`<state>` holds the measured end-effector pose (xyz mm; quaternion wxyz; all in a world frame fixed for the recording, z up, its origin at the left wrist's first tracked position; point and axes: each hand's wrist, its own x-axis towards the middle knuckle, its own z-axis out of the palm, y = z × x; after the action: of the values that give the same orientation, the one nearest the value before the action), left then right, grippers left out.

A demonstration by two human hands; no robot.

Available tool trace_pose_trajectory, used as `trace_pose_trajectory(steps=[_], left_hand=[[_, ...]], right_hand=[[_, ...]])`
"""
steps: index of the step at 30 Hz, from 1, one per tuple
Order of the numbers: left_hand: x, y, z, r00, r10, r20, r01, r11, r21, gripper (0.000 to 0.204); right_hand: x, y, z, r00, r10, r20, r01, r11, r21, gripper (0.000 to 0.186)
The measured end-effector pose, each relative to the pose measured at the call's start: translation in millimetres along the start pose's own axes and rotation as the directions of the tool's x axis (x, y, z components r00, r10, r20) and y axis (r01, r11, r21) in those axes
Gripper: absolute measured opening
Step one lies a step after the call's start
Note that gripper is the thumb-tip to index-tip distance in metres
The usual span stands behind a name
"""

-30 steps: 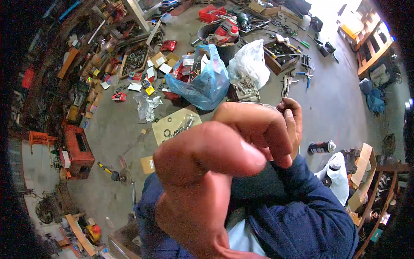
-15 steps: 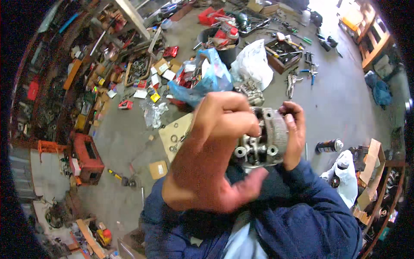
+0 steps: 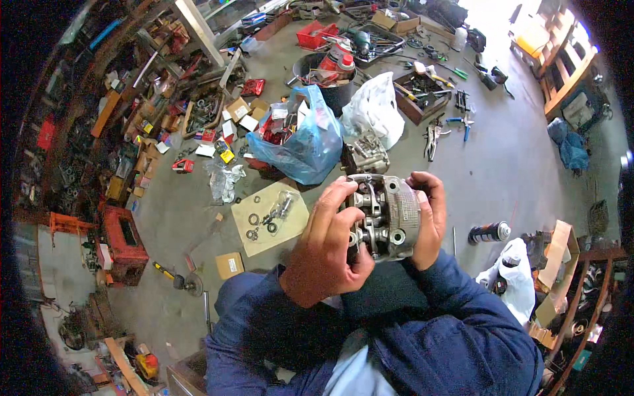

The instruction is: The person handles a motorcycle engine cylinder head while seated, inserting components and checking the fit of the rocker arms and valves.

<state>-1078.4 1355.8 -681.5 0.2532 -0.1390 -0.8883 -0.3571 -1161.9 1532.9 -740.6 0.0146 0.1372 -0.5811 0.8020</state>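
Observation:
A grey metal cylinder head (image 3: 396, 218) is held up over my lap, its open side with the rocker arms and bolt bosses facing up. My right hand (image 3: 429, 221) grips its right side, fingers curled over the far corner. At the left side, my left hand (image 3: 327, 244) is closed round the edge, with fingertips and thumb on the rocker arms (image 3: 370, 221). Its underside is hidden. Left of my left hand, a sheet of yellowish paper (image 3: 254, 237) lies on the floor with rings and small metal parts on it. Another metal engine part (image 3: 366, 155) stands just beyond the cylinder head.
Beyond my hands are a blue plastic bag (image 3: 297, 155), a white bag (image 3: 376, 109) and a wooden toolbox (image 3: 422, 99). Pliers (image 3: 433, 140) lie on the floor. A spray can (image 3: 489, 232) lies at right, an angle grinder (image 3: 181, 280) at left. Crowded shelves line the left.
My left hand has come down from above the cylinder head onto its left side. The cylinder head and my right hand have shifted slightly left.

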Motion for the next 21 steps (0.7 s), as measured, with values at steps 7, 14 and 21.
trace_pose_trajectory(steps=[7, 14, 21], left_hand=[[3, 9, -6, 0.997, -0.078, -0.003, 0.078, 0.995, -0.068, 0.044], [3, 13, -6, 0.994, -0.104, -0.029, 0.1, 0.988, -0.114, 0.052], [2, 11, -4, 0.995, -0.083, -0.047, 0.076, 0.99, -0.12, 0.056]], right_hand=[[0, 1, -1, 1.0, 0.006, 0.011, -0.006, 1.0, -0.011, 0.033], [0, 2, 1, 1.0, -0.005, 0.008, 0.005, 1.0, -0.022, 0.031], [-1, -4, 3, 0.999, -0.031, 0.012, 0.031, 0.997, -0.074, 0.029]])
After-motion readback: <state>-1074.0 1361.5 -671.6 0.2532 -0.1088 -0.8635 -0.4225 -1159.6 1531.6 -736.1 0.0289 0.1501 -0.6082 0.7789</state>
